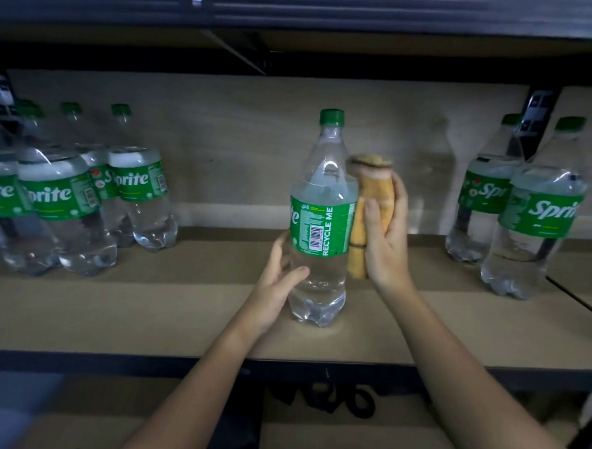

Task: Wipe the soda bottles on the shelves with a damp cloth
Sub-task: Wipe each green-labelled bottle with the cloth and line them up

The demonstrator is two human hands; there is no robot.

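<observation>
Sprite bottle [320, 222] stands upright mid-shelf [145, 316], between my two hands. My left hand [277, 285] curls its grip round the lower left side of the bottle, thumb across the front. My right hand [386, 242] clasps a folded yellow cloth [371, 194] and presses it against the bottle's right side at label height. I see more bottles clustered at far left [135, 188] and far right [534, 223], well apart from it

The bottle [320, 222] is clear glossy plastic with a shiny green label [318, 225] and green plastic cap [331, 117]. The cloth [369, 211] looks soft, nubby and matt. The shelf [179, 321] is matt wood-look board, dark-edged.
</observation>
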